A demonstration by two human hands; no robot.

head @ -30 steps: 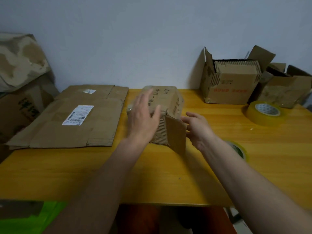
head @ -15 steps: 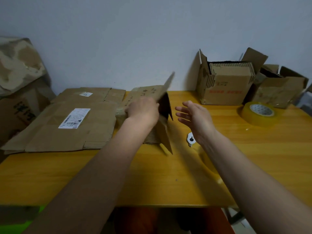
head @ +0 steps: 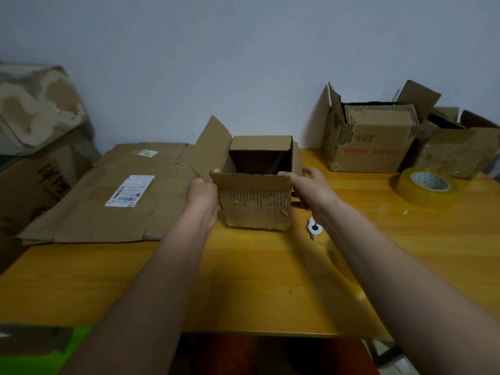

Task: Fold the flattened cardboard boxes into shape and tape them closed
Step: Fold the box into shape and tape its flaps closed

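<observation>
2 hands, left (head: 203,194) and right (head: 311,189), gripping opposite sides of an open-topped, rough corrugated cardboard box (head: 255,209).

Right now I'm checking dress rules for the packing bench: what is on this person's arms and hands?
Nothing that shows. The left hand and right hand are bare, without gloves. No ring, watch or wristband is visible. Both forearms are bare along the whole length in view, with no sleeve showing down to the frame's bottom edge.

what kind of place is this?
Likely a makeshift packing spot in a plain room: flattened cardboard with a shipping label, a roll of tape on the yellow table, used boxes against the wall.
</observation>
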